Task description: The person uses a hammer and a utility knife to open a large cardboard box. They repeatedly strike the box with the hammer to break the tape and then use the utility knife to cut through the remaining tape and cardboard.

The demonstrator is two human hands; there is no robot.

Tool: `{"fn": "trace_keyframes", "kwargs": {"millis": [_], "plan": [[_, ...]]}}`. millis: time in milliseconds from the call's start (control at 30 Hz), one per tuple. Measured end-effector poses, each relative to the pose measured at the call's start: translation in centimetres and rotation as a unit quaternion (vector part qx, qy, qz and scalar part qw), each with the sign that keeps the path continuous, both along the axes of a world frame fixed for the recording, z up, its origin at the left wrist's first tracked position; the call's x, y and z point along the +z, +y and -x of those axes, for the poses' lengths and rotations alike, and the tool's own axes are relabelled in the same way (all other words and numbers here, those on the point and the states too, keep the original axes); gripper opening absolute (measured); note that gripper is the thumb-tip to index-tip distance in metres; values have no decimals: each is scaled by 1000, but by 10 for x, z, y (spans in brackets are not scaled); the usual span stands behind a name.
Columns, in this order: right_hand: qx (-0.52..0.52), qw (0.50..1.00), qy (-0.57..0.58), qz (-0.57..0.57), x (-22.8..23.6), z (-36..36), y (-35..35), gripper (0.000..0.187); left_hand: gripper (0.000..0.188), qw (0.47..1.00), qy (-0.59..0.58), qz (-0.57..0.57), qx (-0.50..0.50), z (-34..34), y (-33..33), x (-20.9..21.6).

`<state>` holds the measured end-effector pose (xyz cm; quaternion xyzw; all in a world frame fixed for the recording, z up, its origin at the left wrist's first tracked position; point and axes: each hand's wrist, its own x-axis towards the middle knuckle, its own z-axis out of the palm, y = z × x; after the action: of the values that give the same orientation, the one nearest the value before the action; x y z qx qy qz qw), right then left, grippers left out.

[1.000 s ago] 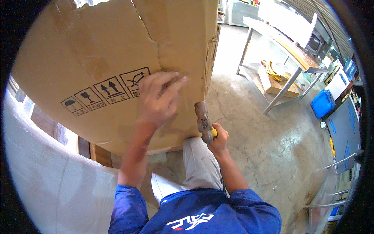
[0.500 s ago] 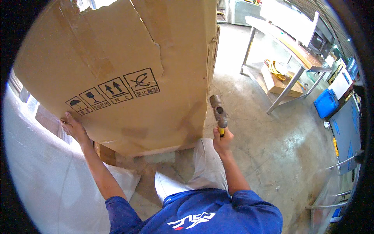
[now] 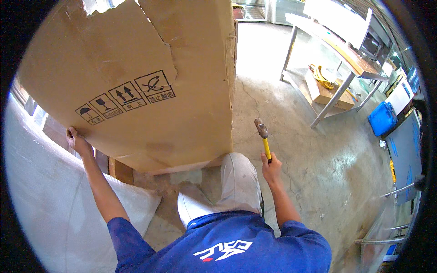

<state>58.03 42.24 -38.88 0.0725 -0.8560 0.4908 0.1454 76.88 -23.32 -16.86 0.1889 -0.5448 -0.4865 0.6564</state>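
A tall brown cardboard box [image 3: 123,54] with printed handling symbols stands in front of me, torn at its top and along a seam. At its lower left edge, my left hand [image 3: 78,141] has its fingers curled on the cardboard; part of the fingers is hidden. My right hand [image 3: 272,169] is closed around the yellow handle of a hammer [image 3: 262,131]. The hammer's dark, worn metal head points up and away from me, apart from the box's right side.
White foam-like wrapping [image 3: 59,191] covers a large thing on my left, beside a piece of wood [image 3: 121,172]. To the far right stands a metal-legged table [image 3: 337,98], with a small carton [image 3: 324,96] and yellow hose [image 3: 321,78] on its lower shelf. A blue container [image 3: 382,119] sits beyond.
My right hand has moved right and slightly down with the hammer, whose handle now shows more. My left hand has shifted left along the box edge. The box appears farther left in view.
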Motion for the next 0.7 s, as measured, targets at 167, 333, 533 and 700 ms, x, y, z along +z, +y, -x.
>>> {"fn": "trace_keyframes", "kwargs": {"millis": [167, 333, 533, 700], "plan": [[30, 998, -47, -25, -32, -12, 11, 40, 50, 999, -18, 12, -26, -24, -18, 5], [18, 994, -95, -60, -62, 4, 39, 50, 57, 999, -38, -19, -9, -2, 28, 4], [42, 914, -404, 18, -85, 12, 62, 56, 47, 993, -54, -99, -33, -27, 16, -10], [5, 899, -437, -22, -120, -12, 103, 56, 61, 977, -67, -148, -141, -29, -11, -29]]}}
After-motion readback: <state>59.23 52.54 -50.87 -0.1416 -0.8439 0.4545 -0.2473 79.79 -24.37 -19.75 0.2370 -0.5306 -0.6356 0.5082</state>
